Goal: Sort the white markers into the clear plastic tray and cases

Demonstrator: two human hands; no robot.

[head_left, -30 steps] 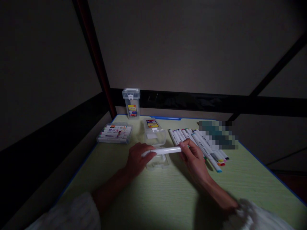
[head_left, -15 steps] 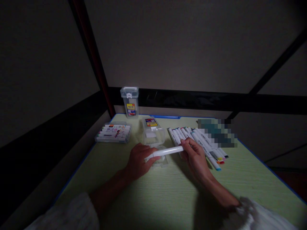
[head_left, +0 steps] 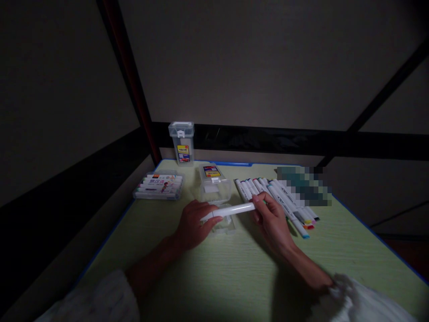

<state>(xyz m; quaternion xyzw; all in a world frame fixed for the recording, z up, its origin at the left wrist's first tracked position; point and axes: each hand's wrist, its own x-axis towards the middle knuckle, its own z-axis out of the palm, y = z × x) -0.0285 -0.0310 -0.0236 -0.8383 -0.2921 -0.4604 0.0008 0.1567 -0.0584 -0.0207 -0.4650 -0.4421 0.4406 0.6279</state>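
Note:
Both my hands hold one white marker [head_left: 231,209] level above the green table [head_left: 234,277]. My left hand [head_left: 194,223] pinches its left end and my right hand [head_left: 273,221] pinches its right end, where a bit of green shows. Under the marker lies an open clear plastic case [head_left: 216,192] with its lid [head_left: 225,226] flat toward me. Just right of my right hand, a row of several white markers [head_left: 278,201] with coloured caps lies on the table.
A flat clear box of markers [head_left: 159,186] lies at the left. An upright clear case [head_left: 181,142] stands at the table's far edge. A blurred dark patch [head_left: 303,184] sits at the far right. Dark bars and a wall ring the table.
The marker has tipped a little between my hands and shifted slightly. My hands stay in nearly the same place.

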